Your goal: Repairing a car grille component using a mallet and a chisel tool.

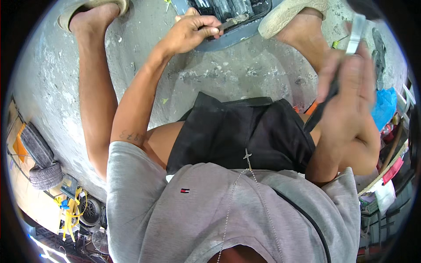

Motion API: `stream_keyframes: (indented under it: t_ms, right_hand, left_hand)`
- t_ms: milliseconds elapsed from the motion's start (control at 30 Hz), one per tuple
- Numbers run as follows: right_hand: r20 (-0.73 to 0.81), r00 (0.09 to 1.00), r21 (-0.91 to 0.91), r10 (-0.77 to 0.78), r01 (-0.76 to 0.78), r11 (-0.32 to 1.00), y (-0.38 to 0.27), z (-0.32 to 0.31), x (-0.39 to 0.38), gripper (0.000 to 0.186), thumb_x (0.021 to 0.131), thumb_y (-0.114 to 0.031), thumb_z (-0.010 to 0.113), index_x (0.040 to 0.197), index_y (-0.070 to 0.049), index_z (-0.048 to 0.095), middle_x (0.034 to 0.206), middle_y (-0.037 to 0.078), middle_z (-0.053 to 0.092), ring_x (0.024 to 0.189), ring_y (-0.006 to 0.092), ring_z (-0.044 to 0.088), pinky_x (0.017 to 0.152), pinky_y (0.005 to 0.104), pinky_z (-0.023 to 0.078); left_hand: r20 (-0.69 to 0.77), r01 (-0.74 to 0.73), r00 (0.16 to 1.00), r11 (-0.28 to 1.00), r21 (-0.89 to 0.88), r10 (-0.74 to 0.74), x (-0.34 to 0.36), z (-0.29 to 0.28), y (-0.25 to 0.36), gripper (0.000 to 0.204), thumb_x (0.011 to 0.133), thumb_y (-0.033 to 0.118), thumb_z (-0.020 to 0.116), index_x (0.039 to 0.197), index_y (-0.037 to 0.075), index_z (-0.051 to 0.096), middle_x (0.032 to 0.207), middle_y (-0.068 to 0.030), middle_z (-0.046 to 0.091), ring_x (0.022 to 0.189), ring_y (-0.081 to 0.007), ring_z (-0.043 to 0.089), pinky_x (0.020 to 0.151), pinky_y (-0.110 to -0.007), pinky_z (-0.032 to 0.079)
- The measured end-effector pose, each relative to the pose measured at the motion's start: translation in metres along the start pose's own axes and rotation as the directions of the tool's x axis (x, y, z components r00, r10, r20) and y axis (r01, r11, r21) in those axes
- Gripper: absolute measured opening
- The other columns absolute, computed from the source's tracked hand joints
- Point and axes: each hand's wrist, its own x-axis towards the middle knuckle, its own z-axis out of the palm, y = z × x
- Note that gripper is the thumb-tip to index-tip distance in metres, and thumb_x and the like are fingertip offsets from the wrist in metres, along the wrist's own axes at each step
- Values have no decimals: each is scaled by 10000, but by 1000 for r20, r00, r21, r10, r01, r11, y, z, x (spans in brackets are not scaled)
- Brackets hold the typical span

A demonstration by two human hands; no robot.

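My left hand [195, 31] is closed around a short, worn metal chisel [235, 21], which points right over a black ribbed part [226, 8]. That part lies on a grey-blue piece [239, 40] with a curved edge, between my feet; its far side is cut off by the frame. On the other side, my right hand [346, 87] is raised and smeared by motion. Its fingers are wrapped round what looks like a hammer, with a black grip [323, 107] and a silver shaft [356, 34]. The dark head at the top edge is blurred.
My sandalled feet [291, 19] stand on either side of the work on a stained concrete floor [197, 72]. Tires [45, 176], a wheel [91, 211] and yellow straps [70, 215] lie at the left. A blue plastic bag [385, 107] and clutter are at the right.
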Motion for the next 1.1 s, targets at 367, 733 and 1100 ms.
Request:
stream_keyframes:
  t_ms: [367,733,1100]
  right_hand:
    - [-53,995,-107,-81,75,991,31,6,-6,342,1089,-247,542,1288,10,648,773,-48,579,598,9,481,495,169,339]
    - [271,942,-381,200,-86,921,79,18,-39,317,1016,-146,596,1293,2,635,779,202,643,697,337,644,703,400,513]
    - [425,873,-675,240,129,727,112,-24,-41,404,921,-53,601,1321,-8,575,1130,279,673,1041,474,633,906,540,498]
  left_hand:
    - [90,175,984,919,-352,-153,-2,13,-18,156,1012,250,648,1047,147,761,908,51,743,948,-152,566,986,-330,393]
    - [15,103,995,984,-146,-102,0,2,-12,114,1012,125,619,933,47,648,782,7,617,729,-113,550,701,-323,471]
    - [-4,206,977,947,-245,-213,4,-1,9,152,1007,104,651,878,28,630,867,-1,670,802,-94,575,742,-283,488]
